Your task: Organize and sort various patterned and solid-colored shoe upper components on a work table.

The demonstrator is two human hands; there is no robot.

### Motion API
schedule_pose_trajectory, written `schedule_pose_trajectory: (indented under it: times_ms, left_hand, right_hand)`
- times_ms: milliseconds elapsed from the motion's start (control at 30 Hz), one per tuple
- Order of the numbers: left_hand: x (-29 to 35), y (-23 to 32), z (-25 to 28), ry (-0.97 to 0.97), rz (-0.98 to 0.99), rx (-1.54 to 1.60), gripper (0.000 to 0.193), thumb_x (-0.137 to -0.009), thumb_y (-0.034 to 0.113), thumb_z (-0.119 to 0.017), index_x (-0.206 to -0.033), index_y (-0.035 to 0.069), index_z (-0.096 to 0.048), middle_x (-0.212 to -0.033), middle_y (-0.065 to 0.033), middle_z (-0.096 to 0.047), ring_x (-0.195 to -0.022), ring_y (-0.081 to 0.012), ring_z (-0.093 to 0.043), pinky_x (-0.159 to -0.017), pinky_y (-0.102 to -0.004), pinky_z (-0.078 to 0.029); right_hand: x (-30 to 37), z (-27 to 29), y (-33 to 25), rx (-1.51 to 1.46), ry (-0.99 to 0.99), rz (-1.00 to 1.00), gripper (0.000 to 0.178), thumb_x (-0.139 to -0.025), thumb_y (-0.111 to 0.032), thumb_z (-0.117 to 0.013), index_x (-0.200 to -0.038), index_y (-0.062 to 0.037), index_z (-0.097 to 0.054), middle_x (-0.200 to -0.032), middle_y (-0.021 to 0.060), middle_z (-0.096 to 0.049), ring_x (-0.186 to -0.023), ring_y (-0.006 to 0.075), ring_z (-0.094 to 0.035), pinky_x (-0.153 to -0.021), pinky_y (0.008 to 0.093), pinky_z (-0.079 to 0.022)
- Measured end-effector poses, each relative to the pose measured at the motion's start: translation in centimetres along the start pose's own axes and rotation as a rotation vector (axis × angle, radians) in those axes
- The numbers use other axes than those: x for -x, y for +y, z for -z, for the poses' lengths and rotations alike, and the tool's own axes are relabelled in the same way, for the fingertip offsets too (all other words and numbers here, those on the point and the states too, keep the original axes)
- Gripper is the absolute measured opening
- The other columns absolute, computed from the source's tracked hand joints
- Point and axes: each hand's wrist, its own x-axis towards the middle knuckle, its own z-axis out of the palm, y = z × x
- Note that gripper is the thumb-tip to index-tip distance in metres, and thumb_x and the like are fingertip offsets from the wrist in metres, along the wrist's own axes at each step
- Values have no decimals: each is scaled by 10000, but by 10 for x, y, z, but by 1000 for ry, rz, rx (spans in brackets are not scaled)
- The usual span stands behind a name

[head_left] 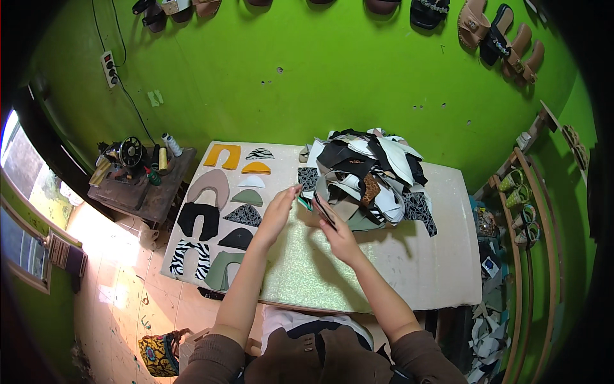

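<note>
My left hand (279,210) is raised over the table's middle, its fingers stretched toward the patterned scraps. Beside its fingertips is a small green-edged piece (304,203); whether the hand touches it I cannot tell. My right hand (339,238) grips a thin, dark flat piece (325,216), partly hidden by the fingers. Just beyond both hands rises a heap of material scraps (348,157) in black, white, grey and leopard print. To the left lie cut pieces in rows: a yellow arch (222,155), a black arch (199,221), a zebra-print arch (190,257) and several half-moons.
The pale table (441,272) stands against a green wall hung with sandals (473,24). A sewing machine (123,155) sits on a small table at left. At right are a wooden rack (517,221) with footwear and piled scraps (489,339). A colourful bag (160,354) rests on the floor.
</note>
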Motion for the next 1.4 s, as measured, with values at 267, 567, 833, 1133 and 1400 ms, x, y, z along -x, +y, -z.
schedule_pose_trajectory:
  times_ms: [267, 567, 833, 1133, 1400]
  left_hand:
    - [0, -44, 43, -261, 228, 743, 449, -983, 347, -350, -1275, 17, -438, -1188, -100, -541, -1089, -185, -521, -952, -334, -399]
    - [13, -76, 109, -124, 308, 587, 260, -880, 80, -567, -1124, 34, -493, -978, -44, -615, -874, -103, -608, -769, -229, -501]
    - [56, -120, 217, 83, 247, 112, 310, -856, 92, -606, -1124, -27, -503, -930, -92, -634, -829, -106, -574, -725, -220, -437]
    - [122, -165, 313, 231, 323, 45, 265, -881, 51, -533, -1132, -28, -507, -989, -94, -643, -880, -121, -599, -754, -224, -465]
    - [140, -181, 352, 222, 268, -203, 273, -861, 56, -551, -1119, -31, -533, -962, -93, -640, -848, -130, -597, -743, -237, -462]
  right_hand:
    - [-18, -10, 4, -916, -265, -363, 492, -913, -110, -446, -1364, 31, -310, -1412, 127, -355, -1304, 228, -354, -1060, 345, -306]
    - [-33, -70, 36, -1044, -63, -641, 474, -907, -121, -468, -1350, -4, -344, -1374, 97, -422, -1239, 180, -430, -1000, 311, -358]
    - [-40, -188, 74, -1150, 113, -860, 317, -886, -67, -516, -1201, -36, -494, -1147, 57, -591, -988, 143, -578, -795, 292, -498]
    - [-33, -310, 76, -1021, 196, -964, 216, -827, -54, -534, -1043, -67, -536, -955, 73, -622, -850, 174, -609, -763, 310, -511]
    - [-29, -361, 91, -722, 264, -897, 563, -830, 109, -402, -1367, -53, -347, -1178, 90, -539, -991, 161, -547, -857, 295, -448]
